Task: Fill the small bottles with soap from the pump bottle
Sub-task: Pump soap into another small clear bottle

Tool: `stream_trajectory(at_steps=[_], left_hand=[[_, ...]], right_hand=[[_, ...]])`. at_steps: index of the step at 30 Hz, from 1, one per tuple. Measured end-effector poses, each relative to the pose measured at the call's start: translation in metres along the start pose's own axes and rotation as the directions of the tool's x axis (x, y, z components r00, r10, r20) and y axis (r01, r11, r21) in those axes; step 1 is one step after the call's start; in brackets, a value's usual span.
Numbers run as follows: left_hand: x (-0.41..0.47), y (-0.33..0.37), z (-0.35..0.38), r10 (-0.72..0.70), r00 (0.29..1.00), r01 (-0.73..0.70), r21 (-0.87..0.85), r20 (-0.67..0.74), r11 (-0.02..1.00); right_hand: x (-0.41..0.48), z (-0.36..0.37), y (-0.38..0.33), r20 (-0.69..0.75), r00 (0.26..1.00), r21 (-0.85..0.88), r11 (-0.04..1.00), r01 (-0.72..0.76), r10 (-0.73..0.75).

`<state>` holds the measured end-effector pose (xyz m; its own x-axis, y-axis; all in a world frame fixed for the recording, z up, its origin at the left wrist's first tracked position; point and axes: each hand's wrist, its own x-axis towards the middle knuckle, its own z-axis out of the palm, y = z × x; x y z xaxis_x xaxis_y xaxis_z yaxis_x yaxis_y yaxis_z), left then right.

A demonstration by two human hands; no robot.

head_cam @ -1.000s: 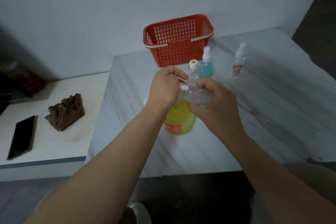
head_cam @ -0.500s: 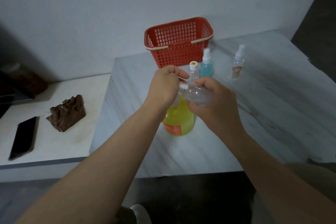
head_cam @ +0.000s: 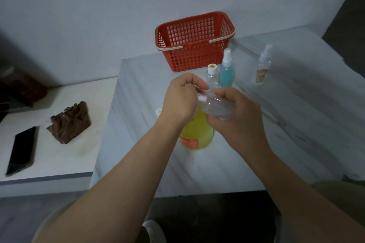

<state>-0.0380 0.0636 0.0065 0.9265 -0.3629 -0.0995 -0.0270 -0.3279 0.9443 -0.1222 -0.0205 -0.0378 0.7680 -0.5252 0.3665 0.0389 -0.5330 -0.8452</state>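
Looking down, we see the marbled table (head_cam: 296,124) carrying everything, with a red basket (head_cam: 194,42) at its far edge against the wall. Nearer us stands the yellow pump bottle (head_cam: 197,134), upright, its top hidden under our left hand (head_cam: 180,100). Our left fingers (head_cam: 194,82) are curled closed over the pump head, though we cannot tell how firmly they press. Our right hand (head_cam: 240,122) is wrapped around a small clear bottle (head_cam: 216,105), fingers closed on its body.

What the next press seems to turn on is this: the small clear bottle lies tilted nearly on its side, long axis running from our right palm toward the left, open neck pointing at the left hand and touching or just beside where the nozzle should be. We cannot see the nozzle itself. The right hand carries the bottle; the left is the one on the pump.

Behind our hands stand a capped clear bottle (head_cam: 212,75), a blue spray bottle (head_cam: 227,71) just beside it, and a clear spray bottle (head_cam: 261,67) well apart to the right. A small white cap (head_cam: 158,111) peeks out left of our wrist.
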Motion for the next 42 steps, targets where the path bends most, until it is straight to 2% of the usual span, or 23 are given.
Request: stream_trajectory(at_steps=[9, 17, 26, 42], left_hand=[[-0.003, 0.005, -0.003, -0.022, 1.0, 0.022, -0.017, -0.02, 1.0], [-0.005, 0.013, -0.006, -0.01, 1.0, 0.011, -0.08, 0.016, 0.997], [-0.005, 0.005, -0.004, 0.031, 0.999, -0.031, -0.04, -0.011, 0.999], [-0.003, 0.002, 0.0, 0.025, 1.0, -0.025, -0.023, -0.01, 0.999]], right_hand=[[0.0, -0.001, -0.003, -0.027, 0.999, -0.018, 0.999, 0.028, -0.028], [0.002, -0.002, -0.005, -0.017, 0.998, -0.035, 0.998, 0.059, -0.059], [-0.001, -0.004, -0.005, -0.007, 0.998, 0.031, 0.998, 0.059, -0.059], [-0.003, -0.001, 0.001, 0.009, 1.0, 0.008, 1.0, 0.007, -0.007]])
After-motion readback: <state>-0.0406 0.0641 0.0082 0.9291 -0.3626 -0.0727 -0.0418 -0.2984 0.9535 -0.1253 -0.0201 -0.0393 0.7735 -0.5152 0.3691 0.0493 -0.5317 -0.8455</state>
